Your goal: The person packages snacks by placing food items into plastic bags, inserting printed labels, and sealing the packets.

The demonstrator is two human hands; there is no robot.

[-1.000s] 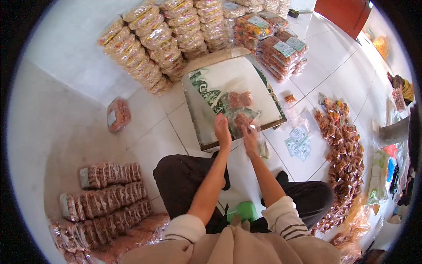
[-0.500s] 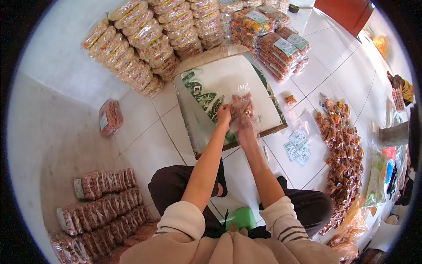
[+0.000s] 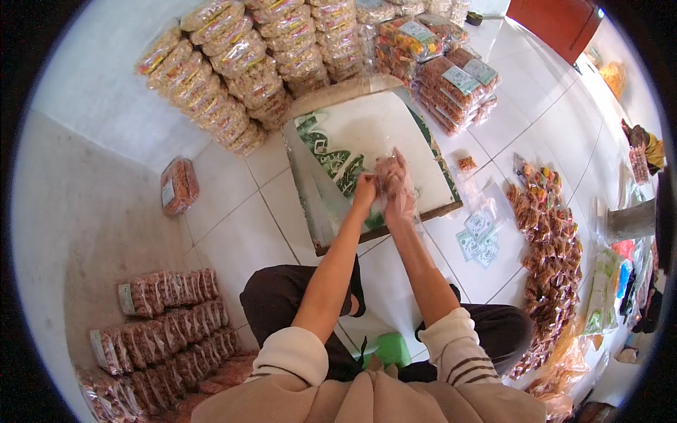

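Observation:
A white-topped box [image 3: 374, 130] with green print lies between my legs and the stacked packs. Above its near half, my left hand [image 3: 365, 189] has its fingers pinched at the left edge of a clear plastic bag [image 3: 417, 211]. My right hand [image 3: 400, 201] reaches inside or beneath that bag; plastic covers its fingers. Small reddish-brown packets [image 3: 393, 169] lie at the right fingertips, under the clear film. Glare and folds in the plastic hide exactly how the right fingers sit.
Tall stacks of pale snack packs [image 3: 233, 70] stand behind the box, with labelled brown packs [image 3: 455, 84] beside them. Printed labels [image 3: 479, 236] lie on the floor at right, near a long pile of small packets [image 3: 550, 254]. Rows of brown packs [image 3: 169, 317] sit at lower left.
The left hand has moved from an open pose to a pinch at the bag's edge. My right hand has moved up and left with the plastic over it, to the packets on the box.

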